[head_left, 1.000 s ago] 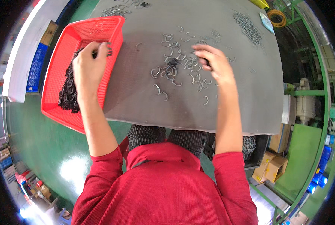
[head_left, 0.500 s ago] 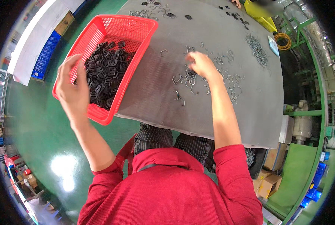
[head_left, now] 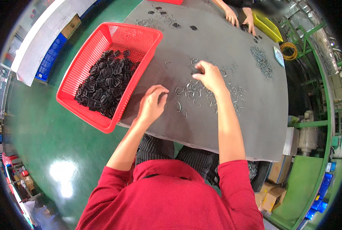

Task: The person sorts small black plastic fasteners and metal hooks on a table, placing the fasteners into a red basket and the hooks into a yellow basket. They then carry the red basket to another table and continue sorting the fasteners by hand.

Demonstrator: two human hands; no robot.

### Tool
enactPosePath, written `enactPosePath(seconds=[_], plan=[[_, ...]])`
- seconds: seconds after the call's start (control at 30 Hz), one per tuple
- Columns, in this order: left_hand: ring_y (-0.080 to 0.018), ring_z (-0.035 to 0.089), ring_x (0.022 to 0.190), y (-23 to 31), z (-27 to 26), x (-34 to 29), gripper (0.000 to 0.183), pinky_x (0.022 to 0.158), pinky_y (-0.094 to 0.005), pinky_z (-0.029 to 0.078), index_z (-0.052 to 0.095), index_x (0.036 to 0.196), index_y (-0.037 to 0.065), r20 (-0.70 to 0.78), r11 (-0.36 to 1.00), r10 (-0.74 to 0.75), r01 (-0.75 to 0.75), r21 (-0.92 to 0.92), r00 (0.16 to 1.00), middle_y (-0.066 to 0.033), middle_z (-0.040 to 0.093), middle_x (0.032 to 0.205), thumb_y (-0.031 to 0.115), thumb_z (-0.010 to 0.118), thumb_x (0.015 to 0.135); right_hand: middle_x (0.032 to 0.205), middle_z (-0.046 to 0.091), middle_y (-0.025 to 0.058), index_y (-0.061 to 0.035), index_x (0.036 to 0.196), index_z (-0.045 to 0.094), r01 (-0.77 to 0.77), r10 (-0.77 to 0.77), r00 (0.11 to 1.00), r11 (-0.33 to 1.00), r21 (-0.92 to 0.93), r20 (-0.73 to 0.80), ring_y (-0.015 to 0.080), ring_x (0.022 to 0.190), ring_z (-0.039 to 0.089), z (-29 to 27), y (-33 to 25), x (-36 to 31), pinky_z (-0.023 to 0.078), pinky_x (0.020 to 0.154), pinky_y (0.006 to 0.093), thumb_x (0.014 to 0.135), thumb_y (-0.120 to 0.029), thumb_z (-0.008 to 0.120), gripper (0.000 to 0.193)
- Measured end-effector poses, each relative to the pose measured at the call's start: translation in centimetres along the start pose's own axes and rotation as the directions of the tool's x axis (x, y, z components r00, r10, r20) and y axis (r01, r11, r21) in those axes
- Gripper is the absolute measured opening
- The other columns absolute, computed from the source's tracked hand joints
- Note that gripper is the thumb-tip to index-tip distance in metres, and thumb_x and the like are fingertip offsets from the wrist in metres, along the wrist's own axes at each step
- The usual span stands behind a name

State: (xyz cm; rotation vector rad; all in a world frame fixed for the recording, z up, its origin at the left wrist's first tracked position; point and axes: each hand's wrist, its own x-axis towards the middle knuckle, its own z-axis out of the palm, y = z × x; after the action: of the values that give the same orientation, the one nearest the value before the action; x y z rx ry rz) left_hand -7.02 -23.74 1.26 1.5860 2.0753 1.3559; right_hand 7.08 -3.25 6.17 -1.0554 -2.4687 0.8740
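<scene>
My right hand is over the table, thumb and forefinger closed on a small black plastic buckle. Below and around it lie scattered bent metal wire rings. Nearer to me, my left hand hovers over the table just right of the red basket. Its fingers are curved with the thumb apart, and nothing shows between them. The basket, at the table's left edge, holds a heap of black plastic buckles.
Across the table a co-worker's hands handle black pieces beside a yellow basket. More metal rings lie at the right, near a pale blue packet. Loose rings and buckles lie at the far left, near another red basket.
My left hand has moved right, from above the red basket to the table. My right hand has picked up a black buckle. The co-worker's hands have come further into view.
</scene>
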Motion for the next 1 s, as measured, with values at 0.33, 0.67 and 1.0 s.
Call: enactPosePath(seconds=[0.33, 0.67, 1.0], plan=[[-0.0323, 0.062, 0.099, -8.5, 6.5, 11.5, 0.022, 0.087, -0.0372, 0.049, 0.062, 0.104, 0.005, -0.290, 0.992, 0.071, -0.099, -0.084, 0.954, -0.0138, 0.063, 0.104, -0.004, 0.060, 0.083, 0.106, 0.067, 0.0133, -0.0046, 0.106, 0.065, 0.338, -0.256, 0.932, 0.869, 0.360, -0.256, 0.0218, 0.093, 0.066, 1.1, -4.8, 16.9, 0.051, 0.085, 0.0349, 0.078, -0.027, 0.076, 0.038], [-0.0266, 0.063, 0.083, -8.9, 7.2, 12.7, 0.019, 0.074, -0.0354, 0.049, 0.062, 0.096, 0.004, -0.275, 0.982, -0.113, 0.065, -0.178, 0.955, -0.0124, 0.064, 0.089, -0.008, 0.058, 0.081, 0.147, 0.034, 0.0196, -0.0136, 0.143, 0.037, -0.109, -0.006, 0.941, 0.940, -0.322, -0.338, 0.0354, 0.141, 0.023, 12.5, 9.4, 34.3, 0.016, 0.110, 0.0628, 0.082, -0.066, 0.057, 0.083], [-0.0281, 0.059, 0.074, -8.8, 6.6, 12.9, 0.036, 0.067, -0.0377, 0.046, 0.057, 0.102, 0.007, -0.168, 0.990, -0.125, 0.111, -0.088, 0.978, -0.0097, 0.057, 0.082, -0.014, 0.061, 0.073, 0.154, 0.026, 0.0128, -0.0349, 0.142, 0.042, 0.210, -0.232, 0.970, 0.949, -0.235, -0.068, 0.0301, 0.143, 0.021, 16.3, 3.1, 52.1, 0.013, 0.112, 0.0615, 0.079, -0.077, 0.048, 0.075]])
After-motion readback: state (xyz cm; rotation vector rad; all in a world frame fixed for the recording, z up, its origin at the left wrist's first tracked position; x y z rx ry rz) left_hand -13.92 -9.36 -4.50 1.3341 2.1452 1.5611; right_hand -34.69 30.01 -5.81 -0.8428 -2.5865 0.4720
